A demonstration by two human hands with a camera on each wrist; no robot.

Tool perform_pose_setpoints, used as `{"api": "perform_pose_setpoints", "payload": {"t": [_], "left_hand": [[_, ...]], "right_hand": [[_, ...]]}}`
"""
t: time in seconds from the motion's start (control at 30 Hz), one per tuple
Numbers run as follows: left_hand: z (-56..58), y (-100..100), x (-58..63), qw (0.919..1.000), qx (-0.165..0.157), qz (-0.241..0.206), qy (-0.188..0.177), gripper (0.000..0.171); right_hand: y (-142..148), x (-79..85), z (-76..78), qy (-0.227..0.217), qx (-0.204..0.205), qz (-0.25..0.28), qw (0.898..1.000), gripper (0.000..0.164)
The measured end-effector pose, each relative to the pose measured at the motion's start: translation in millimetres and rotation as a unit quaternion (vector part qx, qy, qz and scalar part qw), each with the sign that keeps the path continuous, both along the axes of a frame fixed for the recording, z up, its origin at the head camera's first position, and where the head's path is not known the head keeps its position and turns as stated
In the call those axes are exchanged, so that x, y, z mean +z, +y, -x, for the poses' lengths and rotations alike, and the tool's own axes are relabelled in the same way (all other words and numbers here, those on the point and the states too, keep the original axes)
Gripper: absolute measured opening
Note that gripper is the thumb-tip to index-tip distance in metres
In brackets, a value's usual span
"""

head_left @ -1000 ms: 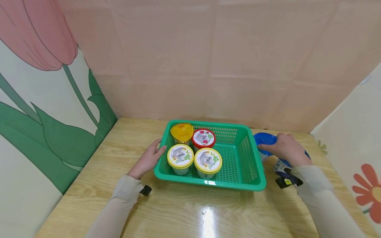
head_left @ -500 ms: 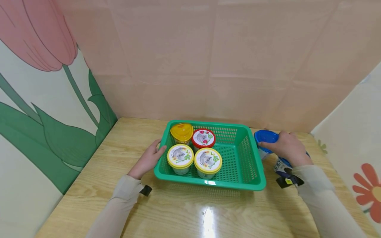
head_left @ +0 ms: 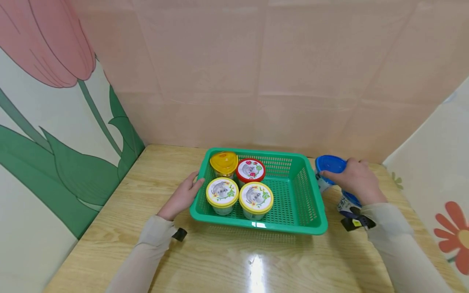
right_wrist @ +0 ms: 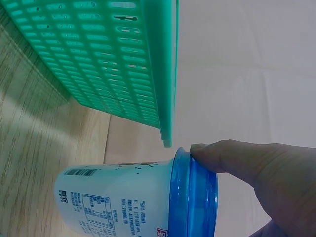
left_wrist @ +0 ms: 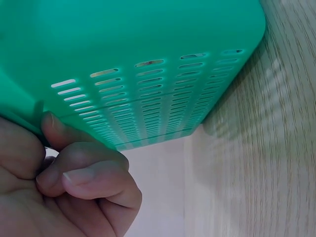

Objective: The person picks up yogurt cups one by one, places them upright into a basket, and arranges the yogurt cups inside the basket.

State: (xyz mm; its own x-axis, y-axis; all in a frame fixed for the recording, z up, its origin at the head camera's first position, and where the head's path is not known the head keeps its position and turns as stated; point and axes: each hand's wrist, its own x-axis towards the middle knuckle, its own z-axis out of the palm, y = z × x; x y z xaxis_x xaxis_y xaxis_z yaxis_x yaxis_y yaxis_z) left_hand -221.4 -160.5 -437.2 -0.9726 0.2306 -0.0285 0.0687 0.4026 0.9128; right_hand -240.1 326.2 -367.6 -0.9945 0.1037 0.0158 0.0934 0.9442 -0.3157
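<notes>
A green plastic basket (head_left: 300,228) stands on the table, with its left rim held by my left hand (head_left: 183,195). The left wrist view shows curled fingers (left_wrist: 98,177) right at that rim. Inside the basket are two tubs with yellow-rimmed white lids (head_left: 222,192), a red-lidded tub (head_left: 250,170) and a cup with a domed amber lid (head_left: 224,162). To the right of the basket, my right hand (head_left: 357,179) grips a printed white cup with a blue lid (head_left: 329,164) by the lid's edge. The thumb (right_wrist: 222,154) presses that edge; the other fingers are mostly hidden.
A second blue-lidded cup (head_left: 346,203) stands under and in front of my right hand, partly covered by the wrist strap. The wooden table (head_left: 205,264) ends at a pinkish covered wall (head_left: 275,81). Flower-painted panels (head_left: 436,175) flank both sides.
My right hand has risen slightly and shifted a little right, carrying the blue-lidded cup with it. The left hand and the basket have stayed in place.
</notes>
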Motion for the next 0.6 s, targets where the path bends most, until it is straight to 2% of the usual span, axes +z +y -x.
{"api": "perform_pose_setpoints", "payload": {"t": [0.23, 0.6], "left_hand": [[1.1, -1, -1.1, 0.9997, -0.004, 0.014, 0.018, 0.053], [1.2, 0, -1.0, 0.9996, -0.002, 0.016, 0.025, 0.051]], "right_hand": [[-1, 5.3, -2.9, 0.012, -0.007, 0.003, 1.0, 0.114], [-7, 13.4, -5.2, 0.046, -0.015, 0.012, 0.999, 0.117]]}}
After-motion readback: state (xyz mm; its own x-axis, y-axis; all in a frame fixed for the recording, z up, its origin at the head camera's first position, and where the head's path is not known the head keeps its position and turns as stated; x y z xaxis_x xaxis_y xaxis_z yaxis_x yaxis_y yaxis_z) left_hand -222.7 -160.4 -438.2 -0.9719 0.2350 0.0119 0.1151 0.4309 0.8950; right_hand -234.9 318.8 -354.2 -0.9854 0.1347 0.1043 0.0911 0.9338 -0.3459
